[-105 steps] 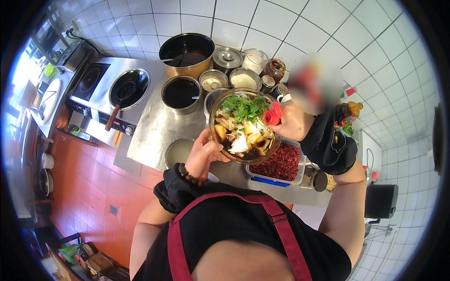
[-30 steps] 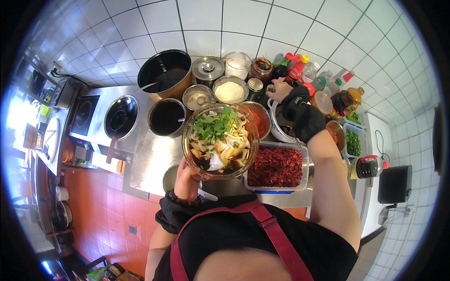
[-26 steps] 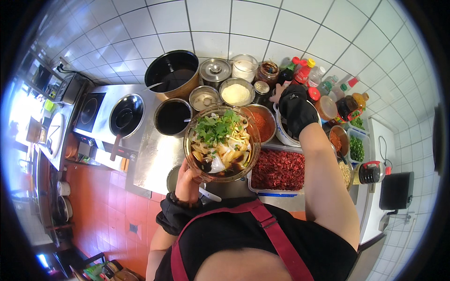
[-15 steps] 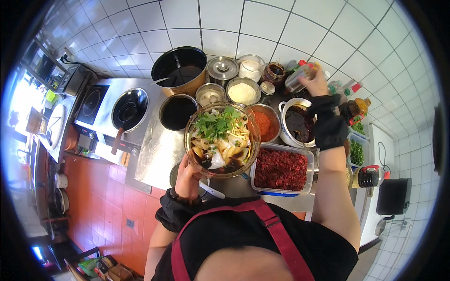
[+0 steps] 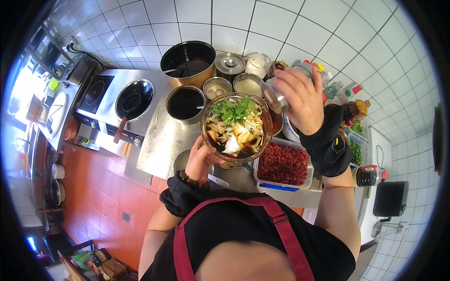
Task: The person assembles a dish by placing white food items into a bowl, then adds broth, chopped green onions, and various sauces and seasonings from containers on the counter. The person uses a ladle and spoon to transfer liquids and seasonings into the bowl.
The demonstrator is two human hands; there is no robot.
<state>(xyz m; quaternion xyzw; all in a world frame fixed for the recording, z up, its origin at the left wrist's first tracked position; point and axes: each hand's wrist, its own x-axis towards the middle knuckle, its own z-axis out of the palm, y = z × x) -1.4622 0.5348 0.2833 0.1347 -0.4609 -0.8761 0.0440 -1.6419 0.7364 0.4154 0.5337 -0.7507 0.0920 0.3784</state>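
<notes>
My left hand grips the near left side of a clear bowl and holds it above the counter. Inside are chopped green herbs, pale chunks and dark liquid. My right hand has its fingers round a small clear shaker jar, tilted over the bowl's right rim. The jar's contents are too blurred to make out. Just right of the bowl, a plastic tub holds dark red shreds. An orange-red filled pan and a white pot are mostly hidden behind my right hand and the jar.
Behind the bowl stand a large brown pot, a pot of dark liquid, a lidded steel canister and small seasoning tubs. Several bottles line the right wall. A wok sits on the left stove, handle toward me.
My right hand has brought the shaker jar from the bottles at the back right, leftward and nearer, over the bowl's edge. My left hand and the bowl have shifted slightly right in view.
</notes>
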